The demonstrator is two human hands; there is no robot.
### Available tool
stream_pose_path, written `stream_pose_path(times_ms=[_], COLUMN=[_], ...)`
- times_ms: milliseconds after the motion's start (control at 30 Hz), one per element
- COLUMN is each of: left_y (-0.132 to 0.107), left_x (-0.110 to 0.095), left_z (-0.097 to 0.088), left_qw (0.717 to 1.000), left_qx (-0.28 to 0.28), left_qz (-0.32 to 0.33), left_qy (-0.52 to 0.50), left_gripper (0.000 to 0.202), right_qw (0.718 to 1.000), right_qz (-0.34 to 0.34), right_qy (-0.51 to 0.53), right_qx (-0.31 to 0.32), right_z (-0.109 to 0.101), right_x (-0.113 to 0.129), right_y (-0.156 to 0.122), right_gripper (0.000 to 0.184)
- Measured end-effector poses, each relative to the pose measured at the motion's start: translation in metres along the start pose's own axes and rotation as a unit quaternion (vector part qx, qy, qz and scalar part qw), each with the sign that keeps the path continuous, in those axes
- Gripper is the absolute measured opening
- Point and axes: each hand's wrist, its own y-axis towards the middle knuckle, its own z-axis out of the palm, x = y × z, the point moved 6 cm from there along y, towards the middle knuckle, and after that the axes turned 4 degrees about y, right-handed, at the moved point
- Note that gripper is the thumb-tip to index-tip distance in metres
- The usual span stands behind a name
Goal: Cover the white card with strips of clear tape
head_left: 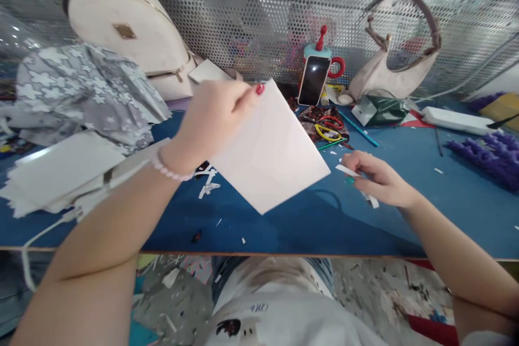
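Observation:
My left hand (221, 111) pinches a square sheet of white paper (275, 157) at its upper corner, thumb on top. The sheet hangs tilted above the blue table, one corner pointing toward me. To the right, my right hand (375, 175) is closed on a narrow white paper strip (347, 171); an end of it shows below the fingers. Just behind the sheet's right side lie scissors with yellow handles (327, 133) and a red-handled pair, on a dark patterned cloth.
White sheets (65, 170) are stacked at the left, beside a patterned cloth (81, 86) and a cream backpack (125, 27). A phone (314, 80) leans on a cup at the back. A handbag (399, 73) and purple fuzzy material (486, 159) stand right. Paper scraps dot the blue table (284, 235).

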Motion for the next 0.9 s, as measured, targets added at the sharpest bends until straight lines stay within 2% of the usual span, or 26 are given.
stream_pose_path(times_ms=[133,233,333,433,533,667,733,900], left_y=[0.002,-0.008,-0.019,-0.022,-0.020,-0.025,-0.035,-0.071], left_x=[0.004,0.003,-0.005,-0.016,-0.024,-0.023,-0.018,-0.014], left_z=[0.061,0.112,0.152,0.175,0.180,0.167,0.159,0.144], left_qw=[0.984,0.957,0.936,0.927,0.927,0.936,0.938,0.920], left_qx=[0.163,0.262,0.316,0.333,0.329,0.305,0.302,0.344], left_qz=[0.004,0.009,0.014,0.026,0.043,0.076,0.092,0.159], left_qy=[-0.076,-0.125,-0.154,-0.170,-0.174,-0.161,-0.143,-0.103], left_gripper=[0.045,0.044,0.046,0.043,0.038,0.027,0.033,0.043], right_qw=[0.999,0.997,0.989,0.976,0.964,0.956,0.953,0.942], right_qz=[-0.024,-0.035,-0.039,-0.021,-0.004,0.024,0.044,0.100], right_qy=[-0.021,-0.044,-0.076,-0.121,-0.148,-0.149,-0.146,-0.144], right_qx=[-0.007,0.047,0.125,0.177,0.220,0.252,0.262,0.286], right_z=[-0.015,-0.011,0.004,0.020,0.033,0.040,0.041,0.045], right_x=[0.010,0.015,0.020,0.020,0.015,-0.001,-0.010,-0.027], right_y=[0.000,0.003,0.007,0.012,0.017,0.020,0.021,0.024], right_gripper=[0.009,0.012,0.018,0.023,0.024,0.023,0.022,0.019])
